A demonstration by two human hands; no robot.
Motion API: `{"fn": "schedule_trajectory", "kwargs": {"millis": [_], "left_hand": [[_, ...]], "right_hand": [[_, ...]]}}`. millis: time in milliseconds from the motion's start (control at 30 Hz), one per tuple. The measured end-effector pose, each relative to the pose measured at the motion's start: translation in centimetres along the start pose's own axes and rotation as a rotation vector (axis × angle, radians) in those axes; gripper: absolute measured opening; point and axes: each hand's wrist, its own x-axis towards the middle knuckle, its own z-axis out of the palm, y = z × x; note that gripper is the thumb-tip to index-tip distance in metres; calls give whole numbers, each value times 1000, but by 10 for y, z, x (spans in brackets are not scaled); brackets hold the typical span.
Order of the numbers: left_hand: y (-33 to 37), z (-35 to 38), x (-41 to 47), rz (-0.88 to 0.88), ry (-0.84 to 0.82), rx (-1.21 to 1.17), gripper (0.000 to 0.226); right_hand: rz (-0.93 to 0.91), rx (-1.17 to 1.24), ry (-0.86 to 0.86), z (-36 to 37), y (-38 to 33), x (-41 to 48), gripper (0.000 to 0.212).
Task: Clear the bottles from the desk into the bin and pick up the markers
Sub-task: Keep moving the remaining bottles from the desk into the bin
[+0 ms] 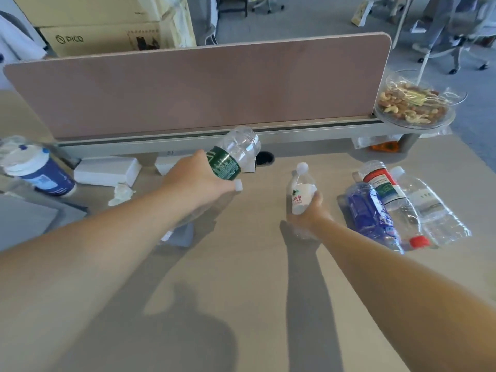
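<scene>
Office table under both arms. Left hand grip clamped on green-label bottle, lifted off table. Right hand grip clamped on small bottle, upright. Just right: three bottles lying together, blue bottle, red-cap bottle, clear bottle. Bin, markers not in view. Judgement: early, nothing binned yet.

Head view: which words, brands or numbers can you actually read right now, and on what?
"PICO": printed on the cardboard box behind the divider.
Small bottle in the right hand: red characters on the label, too blurred to read.
Green-label bottle in the left hand: print too small.
Red-label bottle, blue bottle and blue canister: label text unreadable.
</scene>
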Motion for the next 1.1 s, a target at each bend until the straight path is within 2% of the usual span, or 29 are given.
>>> {"fn": "schedule_trajectory", "kwargs": {"millis": [67,167,300,467,600,700,800,967,1100], "left_hand": [[-5,-4,-3,-21,-13,4,54],[-4,-2,-7,-19,-23,54,53],[13,1,-14,-12,-42,-20,49],[59,-2,-31,80,-75,-107,46],[117,-6,-58,153,-126,-178,47],[174,-6,-89,227,-135,-217,36],[237,1,-130,315,-188,-268,43],[348,29,-216,519,-279,-324,41],[428,73,-304,654,-415,-335,54]], "right_hand": [[-12,38,-40,16,1,-7,89],[-129,-110,-49,27,3,-19,90],[-136,-52,-28,20,8,-40,89],[-143,22,85,-41,23,-64,86],[-129,94,171,-111,59,-97,95],[-102,139,308,-166,106,-131,96],[-45,155,423,-218,168,-176,89],[172,212,621,-292,292,-261,85],[357,283,743,-320,403,-338,83]]}}
